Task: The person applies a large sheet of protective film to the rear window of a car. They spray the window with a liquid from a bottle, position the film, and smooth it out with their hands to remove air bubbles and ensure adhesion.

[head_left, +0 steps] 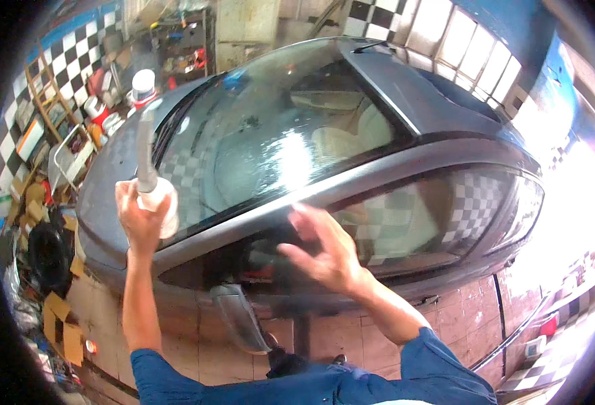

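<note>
1. Grips a white-and-grey tool (148, 155) in the fingers of the left hand (139, 219), with its grey, tube-like part pointing upward.
2. Sits, as for that tool, over the lower corner of the windshield (264, 135), near the hood (108, 169); cannot tell whether touching the glass.
3. Shows released, loosely parted fingers on the right hand (328, 253), blurred and grasping nothing, near the grey pillar (243, 221) bordering the glass.
4. Leaves a broad stretch of windshield between the tool and the roof (419, 91) of the car (439, 131), with room sideways between the well-separated hands.
5. Juts out toward the person as a side mirror (240, 317), below and between the hands.
6. Opens onto tiled floor (372, 337) along the near side, right of the mirror.
7. Narrows at far left, beside the hood, with a tyre (48, 250) and cardboard boxes (61, 331).
</note>
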A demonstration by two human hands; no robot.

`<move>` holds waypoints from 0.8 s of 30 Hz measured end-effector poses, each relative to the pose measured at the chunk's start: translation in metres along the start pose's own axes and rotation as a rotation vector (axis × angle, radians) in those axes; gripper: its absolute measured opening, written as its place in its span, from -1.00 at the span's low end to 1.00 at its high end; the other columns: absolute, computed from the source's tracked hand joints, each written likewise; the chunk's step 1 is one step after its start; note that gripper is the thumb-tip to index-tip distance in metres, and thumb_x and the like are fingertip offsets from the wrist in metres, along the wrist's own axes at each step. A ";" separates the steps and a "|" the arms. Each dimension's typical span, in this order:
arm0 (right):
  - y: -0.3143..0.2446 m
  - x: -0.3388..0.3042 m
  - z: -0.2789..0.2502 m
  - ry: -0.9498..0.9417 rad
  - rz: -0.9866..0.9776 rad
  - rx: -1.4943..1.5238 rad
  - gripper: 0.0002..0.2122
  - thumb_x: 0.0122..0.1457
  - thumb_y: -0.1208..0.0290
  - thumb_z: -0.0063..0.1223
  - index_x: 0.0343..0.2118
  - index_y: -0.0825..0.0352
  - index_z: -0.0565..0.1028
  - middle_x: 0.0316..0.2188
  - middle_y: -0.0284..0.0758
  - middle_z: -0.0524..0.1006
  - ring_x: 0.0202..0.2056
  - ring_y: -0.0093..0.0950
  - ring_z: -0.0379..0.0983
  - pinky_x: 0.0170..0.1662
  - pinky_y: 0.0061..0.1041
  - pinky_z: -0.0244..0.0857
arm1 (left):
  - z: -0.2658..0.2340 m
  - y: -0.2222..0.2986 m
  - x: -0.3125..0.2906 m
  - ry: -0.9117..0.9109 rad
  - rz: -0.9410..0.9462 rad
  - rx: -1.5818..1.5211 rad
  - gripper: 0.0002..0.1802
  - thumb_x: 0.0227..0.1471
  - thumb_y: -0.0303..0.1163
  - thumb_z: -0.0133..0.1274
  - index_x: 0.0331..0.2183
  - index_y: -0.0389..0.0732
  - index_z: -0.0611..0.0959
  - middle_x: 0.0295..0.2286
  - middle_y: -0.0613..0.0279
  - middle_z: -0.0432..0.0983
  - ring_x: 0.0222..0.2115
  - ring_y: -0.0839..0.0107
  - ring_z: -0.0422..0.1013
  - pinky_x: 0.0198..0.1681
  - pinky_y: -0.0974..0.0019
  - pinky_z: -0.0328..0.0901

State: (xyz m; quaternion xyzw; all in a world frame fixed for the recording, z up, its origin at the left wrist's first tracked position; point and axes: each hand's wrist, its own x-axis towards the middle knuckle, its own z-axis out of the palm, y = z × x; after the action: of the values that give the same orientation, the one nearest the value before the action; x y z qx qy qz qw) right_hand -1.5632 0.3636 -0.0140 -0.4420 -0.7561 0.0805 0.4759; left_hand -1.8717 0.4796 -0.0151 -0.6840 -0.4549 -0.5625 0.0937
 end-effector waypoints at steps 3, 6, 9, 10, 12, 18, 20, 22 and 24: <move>-0.023 0.023 -0.039 0.062 -0.070 0.015 0.03 -0.15 0.05 0.34 0.23 0.45 -0.10 0.19 0.05 0.05 0.23 -0.08 -0.03 0.26 -0.23 -0.11 | 0.017 0.147 0.007 -0.179 -0.011 -0.228 -0.57 -0.31 -0.28 0.31 -0.34 -0.26 0.56 -0.42 0.13 0.38 -0.37 0.18 0.36 -0.26 0.20 0.28; -0.019 0.017 -0.091 0.258 -0.098 0.166 -0.08 -0.19 0.20 0.41 0.18 0.35 0.04 0.16 -0.08 0.11 0.15 -0.28 0.12 0.13 -0.31 0.12 | 0.046 0.252 -0.022 -0.397 0.075 -0.337 -0.46 -0.40 -0.19 0.37 -0.28 -0.12 0.57 -0.40 0.07 0.36 -0.37 0.10 0.37 -0.34 0.17 0.30; -0.002 -0.019 -0.160 0.332 0.122 0.299 -0.29 -0.10 0.32 0.35 0.10 0.26 0.17 0.06 -0.21 0.27 0.10 -0.43 0.18 0.09 -0.37 0.14 | 0.106 0.335 -0.076 -0.438 -0.037 -0.499 -0.45 -0.33 -0.10 0.31 -0.25 -0.15 0.55 -0.38 0.07 0.36 -0.32 0.13 0.38 -0.31 0.12 0.31; 0.015 -0.034 -0.184 0.339 0.172 0.134 -0.21 -0.10 0.27 0.35 0.14 0.31 0.08 0.03 -0.11 0.25 0.00 -0.27 0.30 0.01 -0.30 0.27 | 0.122 0.364 -0.090 -0.504 -0.067 -0.462 -0.43 -0.30 -0.08 0.27 -0.22 -0.15 0.53 -0.36 0.06 0.37 -0.30 0.14 0.39 -0.29 0.09 0.32; 0.037 -0.069 -0.242 0.375 0.222 0.135 -0.35 -0.04 0.39 0.26 0.11 0.30 0.15 0.00 -0.16 0.34 -0.04 -0.36 0.37 -0.04 -0.36 0.30 | 0.151 0.428 -0.113 -0.600 -0.083 -0.463 -0.45 -0.28 -0.06 0.24 -0.24 -0.16 0.51 -0.36 0.02 0.37 -0.29 0.09 0.38 -0.27 0.07 0.32; 0.059 -0.111 -0.372 0.317 0.341 0.177 -0.57 -0.03 0.54 0.09 -0.04 0.39 0.32 -0.29 -0.26 0.48 -0.27 -0.49 0.45 -0.25 -0.47 0.43 | 0.199 0.544 -0.162 -0.664 -0.077 -1.022 -0.16 -0.27 0.01 0.31 -0.07 -0.30 0.33 -0.23 -0.02 0.30 -0.16 0.11 0.32 -0.10 0.14 0.24; 0.060 -0.108 -0.403 0.228 0.412 0.347 -0.62 0.02 0.53 0.06 -0.06 0.42 0.33 -0.34 -0.27 0.49 -0.29 -0.51 0.47 -0.36 -0.45 0.51 | 0.212 0.550 -0.188 -0.872 -0.314 -1.482 0.13 -0.37 -0.11 0.41 0.11 -0.29 0.10 -0.06 0.04 0.21 0.02 0.24 0.20 0.06 0.15 0.15; 0.055 -0.102 -0.424 0.269 0.424 0.398 -0.65 0.04 0.47 0.05 -0.08 0.42 0.36 -0.37 -0.27 0.50 -0.28 -0.48 0.48 -0.35 -0.43 0.51 | 0.227 0.558 -0.214 -0.919 -0.253 -1.616 0.18 -0.38 -0.16 0.42 0.16 -0.26 0.04 0.01 0.04 0.18 0.06 0.29 0.15 0.12 0.15 0.10; 0.073 -0.094 -0.435 0.289 0.437 0.426 -0.66 0.08 0.40 0.05 -0.08 0.40 0.37 -0.35 -0.25 0.52 -0.29 -0.49 0.48 -0.31 -0.44 0.48 | 0.234 0.572 -0.218 -0.898 -0.220 -1.499 0.08 -0.29 -0.12 0.37 0.14 -0.25 0.09 -0.01 0.05 0.22 0.05 0.31 0.19 0.11 0.17 0.13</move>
State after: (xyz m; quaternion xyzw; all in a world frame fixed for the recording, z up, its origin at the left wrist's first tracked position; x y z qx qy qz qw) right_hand -1.1619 0.2071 0.1179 -0.4912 -0.5344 0.2734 0.6312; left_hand -1.2852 0.1911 -0.0637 -0.6744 -0.0230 -0.3969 -0.6222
